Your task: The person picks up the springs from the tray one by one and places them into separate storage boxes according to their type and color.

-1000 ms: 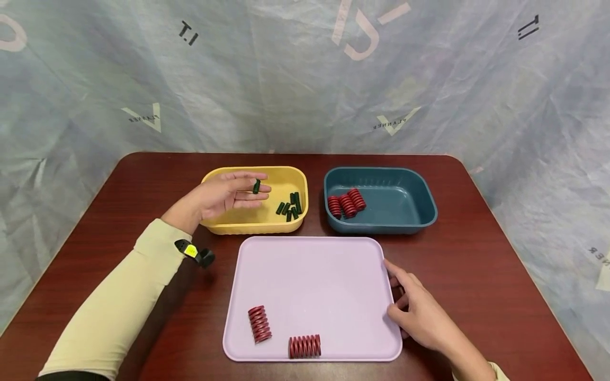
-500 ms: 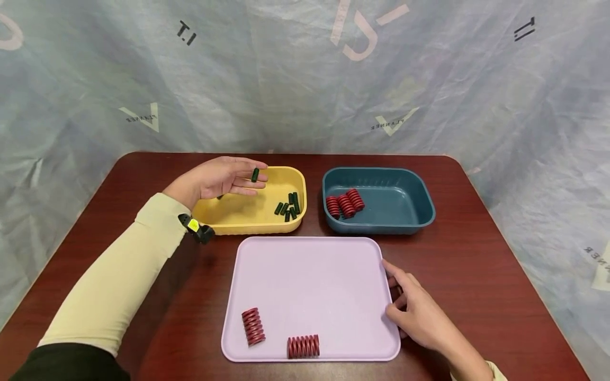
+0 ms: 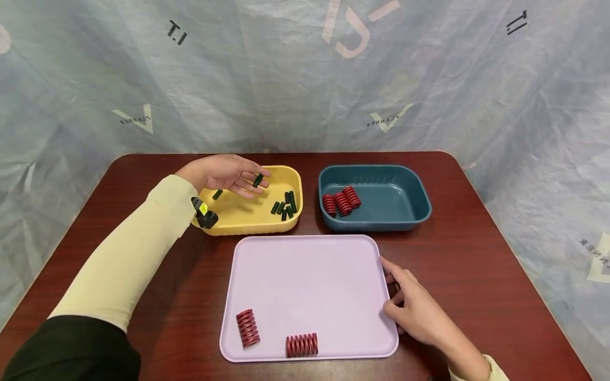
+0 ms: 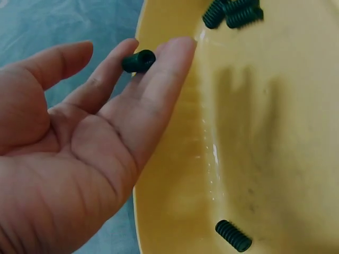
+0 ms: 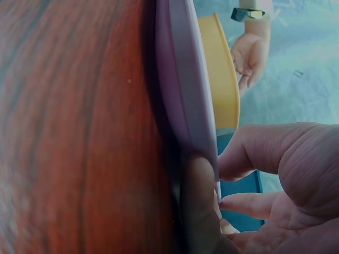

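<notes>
My left hand [image 3: 229,173] hovers over the yellow bin [image 3: 248,228], palm showing and fingers extended. A small green coil spring [image 4: 139,61] lies across its fingers near the tips, with the thumb apart from it in the left wrist view. Inside the bin, one green spring [image 4: 233,235] lies alone on the left, and several more green springs [image 3: 284,208] cluster at the right. My right hand [image 3: 416,309] grips the right edge of the lilac tray [image 3: 310,286] between thumb and fingers. On the tray lie two larger red springs, one tilted [image 3: 248,328] and one sideways [image 3: 302,345].
A dark teal bin [image 3: 395,226] stands right of the yellow one, with several red springs [image 3: 342,203] at its left end. Both bins sit behind the tray on the reddish wooden table [image 3: 476,254]. A printed grey sheet [image 3: 276,79] hangs behind the table.
My left hand has risen and shifted back a little, and the lone green spring beneath it now shows. The tilted red spring has rolled left on the tray. My right hand keeps its grip.
</notes>
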Available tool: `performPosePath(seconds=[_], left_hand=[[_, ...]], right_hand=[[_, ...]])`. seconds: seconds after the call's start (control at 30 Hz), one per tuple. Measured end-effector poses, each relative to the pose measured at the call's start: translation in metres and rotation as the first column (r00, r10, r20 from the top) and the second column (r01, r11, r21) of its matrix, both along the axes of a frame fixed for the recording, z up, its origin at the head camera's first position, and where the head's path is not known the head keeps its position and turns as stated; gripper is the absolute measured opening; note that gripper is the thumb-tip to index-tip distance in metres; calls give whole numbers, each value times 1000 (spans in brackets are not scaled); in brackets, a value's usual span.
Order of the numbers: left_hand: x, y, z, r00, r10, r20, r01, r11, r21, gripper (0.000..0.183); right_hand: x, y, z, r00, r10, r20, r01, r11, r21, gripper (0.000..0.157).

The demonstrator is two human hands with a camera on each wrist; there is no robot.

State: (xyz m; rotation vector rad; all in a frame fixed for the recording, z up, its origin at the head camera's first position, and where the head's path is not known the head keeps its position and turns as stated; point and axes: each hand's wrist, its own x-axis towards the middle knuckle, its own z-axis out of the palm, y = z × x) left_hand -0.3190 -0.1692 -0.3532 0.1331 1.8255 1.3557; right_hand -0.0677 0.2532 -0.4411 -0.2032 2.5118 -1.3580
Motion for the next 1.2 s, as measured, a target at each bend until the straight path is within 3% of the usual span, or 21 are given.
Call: performPosePath(seconds=[0.23,0.43,0.83,0.93,1.0,1.2], left_hand=[[-8,7,-6,998,-54,29,56,996,-70,49],[-7,9,-12,997,-52,58,58,994,-98,48],[-7,3,-16,993,-103,51,107,991,-75,53],[-1,-1,-13,995,-103,8,103,994,-27,53],[6,-5,-8,997,-68,-32,68,998,1,53],[37,-16,10,984,22,-178,-16,999,35,50]], right_hand=[[0,0,1,1000,-1,11,1,1000,-2,84],[0,0,1,1000,1,2,-1,1000,-3,84],[-2,2,0,1000,3,2,-3,1000,1,84],[-2,2,-1,1000,6,-2,-6,1000,0,85],[-2,2,-1,1000,5,-2,-5,1000,1,85],[-2,2,-1,1000,4,-3,-4,1000,5,85]])
